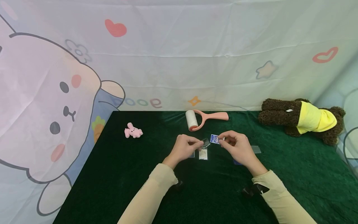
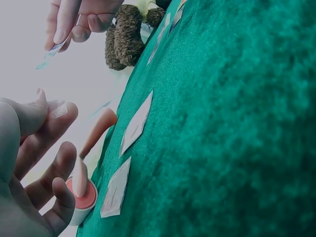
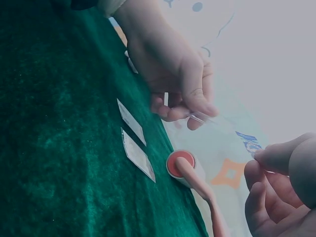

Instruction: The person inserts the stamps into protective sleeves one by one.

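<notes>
Blue card (image 1: 214,139) pinched in right hand (image 1: 236,145), clear film (image 1: 206,142), perhaps a sleeve, pinched in left hand (image 1: 184,147); looks light, slippery; grip edges.

Two hands (image 1: 184,147), two plushies (image 1: 134,132), one roller (image 1: 191,119)

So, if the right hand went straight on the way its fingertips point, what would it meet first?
Probably the thin clear plastic piece pinched in the left hand. The right hand, holding a small rectangular blue-and-white card, points leftward toward it in the head view, though depth is unclear.
</notes>
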### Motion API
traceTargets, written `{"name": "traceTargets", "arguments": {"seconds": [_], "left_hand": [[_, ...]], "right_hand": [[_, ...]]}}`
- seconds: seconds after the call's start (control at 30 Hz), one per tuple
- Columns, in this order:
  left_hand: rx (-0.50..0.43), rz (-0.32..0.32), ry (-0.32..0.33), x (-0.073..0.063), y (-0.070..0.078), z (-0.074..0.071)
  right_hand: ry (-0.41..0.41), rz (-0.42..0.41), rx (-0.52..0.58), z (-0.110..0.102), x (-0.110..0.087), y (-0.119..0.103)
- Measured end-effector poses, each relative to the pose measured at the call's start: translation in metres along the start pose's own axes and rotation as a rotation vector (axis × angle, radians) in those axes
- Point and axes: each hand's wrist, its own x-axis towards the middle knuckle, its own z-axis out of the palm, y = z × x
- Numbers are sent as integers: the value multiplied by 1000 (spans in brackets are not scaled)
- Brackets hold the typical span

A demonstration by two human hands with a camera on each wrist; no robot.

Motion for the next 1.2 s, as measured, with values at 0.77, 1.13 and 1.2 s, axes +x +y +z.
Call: {"name": "traceTargets", "arguments": {"seconds": [0.77,1.13,1.2], "left_hand": [[10,-8,-58,0,2,0],[15,-22,-73,0,3,0],[24,-18,-78,0,4,1]], "right_hand": [[-44,-26,-52,0,0,1],[-70,-31,-81,-2,0,1],[-66,-39,-80,-3,0,1]]}}
